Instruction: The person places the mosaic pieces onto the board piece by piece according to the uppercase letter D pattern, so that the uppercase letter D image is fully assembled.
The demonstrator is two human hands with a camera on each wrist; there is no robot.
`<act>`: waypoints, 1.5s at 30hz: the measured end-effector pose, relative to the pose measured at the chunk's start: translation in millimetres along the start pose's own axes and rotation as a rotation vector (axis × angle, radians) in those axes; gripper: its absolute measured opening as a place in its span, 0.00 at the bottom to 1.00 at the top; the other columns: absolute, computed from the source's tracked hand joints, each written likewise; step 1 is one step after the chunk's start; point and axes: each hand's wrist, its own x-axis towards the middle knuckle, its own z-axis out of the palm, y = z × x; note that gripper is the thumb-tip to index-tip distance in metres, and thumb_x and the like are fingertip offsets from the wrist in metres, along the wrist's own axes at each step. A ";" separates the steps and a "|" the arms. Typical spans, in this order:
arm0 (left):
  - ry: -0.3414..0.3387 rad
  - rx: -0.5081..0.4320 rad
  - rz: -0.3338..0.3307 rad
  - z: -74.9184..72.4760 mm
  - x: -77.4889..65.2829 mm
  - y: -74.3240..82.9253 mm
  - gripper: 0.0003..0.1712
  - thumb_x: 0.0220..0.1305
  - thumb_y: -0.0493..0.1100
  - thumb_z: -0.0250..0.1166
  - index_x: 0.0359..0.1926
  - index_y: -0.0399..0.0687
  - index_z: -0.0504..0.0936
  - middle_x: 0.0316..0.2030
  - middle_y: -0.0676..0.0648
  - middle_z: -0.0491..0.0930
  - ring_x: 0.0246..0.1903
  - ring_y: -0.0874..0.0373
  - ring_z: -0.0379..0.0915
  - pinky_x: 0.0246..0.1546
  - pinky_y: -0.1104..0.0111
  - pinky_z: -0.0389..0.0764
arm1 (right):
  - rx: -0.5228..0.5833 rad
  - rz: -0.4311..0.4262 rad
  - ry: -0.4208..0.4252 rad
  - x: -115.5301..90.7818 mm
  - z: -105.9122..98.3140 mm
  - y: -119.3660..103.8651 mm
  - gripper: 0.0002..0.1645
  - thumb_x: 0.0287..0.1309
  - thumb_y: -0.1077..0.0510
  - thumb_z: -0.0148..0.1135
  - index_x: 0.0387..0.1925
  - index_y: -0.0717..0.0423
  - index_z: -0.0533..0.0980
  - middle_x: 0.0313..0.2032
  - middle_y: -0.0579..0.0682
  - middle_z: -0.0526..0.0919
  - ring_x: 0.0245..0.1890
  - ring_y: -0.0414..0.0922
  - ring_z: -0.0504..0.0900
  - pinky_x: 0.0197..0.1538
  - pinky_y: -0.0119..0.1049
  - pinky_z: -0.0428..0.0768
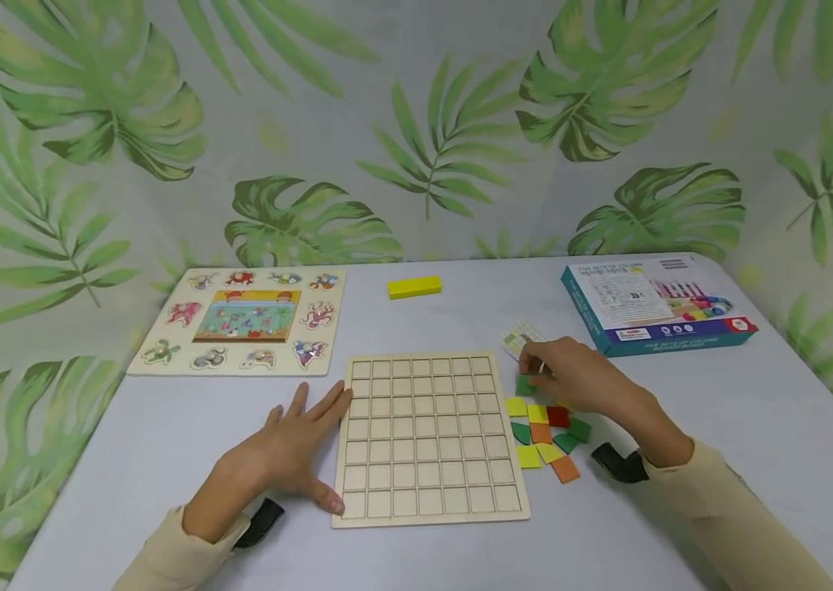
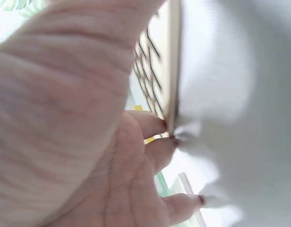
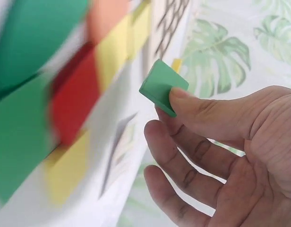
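Observation:
A square wooden grid board (image 1: 427, 439) lies flat in the middle of the table, its cells bare. Spread along the board's left edge, my left hand (image 1: 286, 447) touches it with thumb and fingertips; the left wrist view has those fingertips (image 2: 159, 149) right at the rim. My right hand (image 1: 578, 376) pinches a green square tile (image 3: 160, 85) between thumb and forefinger, the other fingers loosely bent. Below that hand several loose tiles lie beside the board, among them a red tile (image 1: 557, 417), an orange tile (image 1: 565, 469) and a yellow tile (image 1: 528, 457).
A small pattern card (image 1: 521, 338) lies behind my right hand, partly hidden by it. At the back right stands a flat toy box (image 1: 660, 304). A sea-animal puzzle board (image 1: 157, 328) occupies the back left, with a yellow block (image 1: 414, 287) behind the grid board.

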 end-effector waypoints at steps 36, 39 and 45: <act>-0.055 0.001 -0.077 -2.3 4.5 9.3 0.86 0.24 0.64 0.85 0.81 0.49 0.43 0.80 0.48 0.38 0.76 0.30 0.29 0.64 0.28 0.48 | 0.036 -0.168 -0.074 105.4 45.1 -120.1 0.03 0.67 0.58 0.63 0.38 0.53 0.80 0.38 0.47 0.86 0.33 0.41 0.81 0.36 0.36 0.78; -0.061 0.004 -0.086 -3.2 3.9 9.9 0.86 0.24 0.65 0.84 0.81 0.49 0.43 0.80 0.48 0.37 0.76 0.31 0.28 0.64 0.28 0.47 | 0.029 -0.169 -0.070 108.6 47.5 -125.6 0.03 0.67 0.57 0.63 0.38 0.53 0.80 0.37 0.46 0.86 0.32 0.40 0.81 0.35 0.37 0.78; -0.069 -0.006 -0.088 -3.9 4.5 10.5 0.86 0.24 0.64 0.84 0.81 0.49 0.42 0.81 0.48 0.35 0.76 0.31 0.26 0.64 0.27 0.46 | 0.016 -0.178 -0.062 111.8 49.5 -130.3 0.03 0.67 0.57 0.64 0.37 0.51 0.80 0.37 0.46 0.86 0.31 0.39 0.81 0.34 0.36 0.78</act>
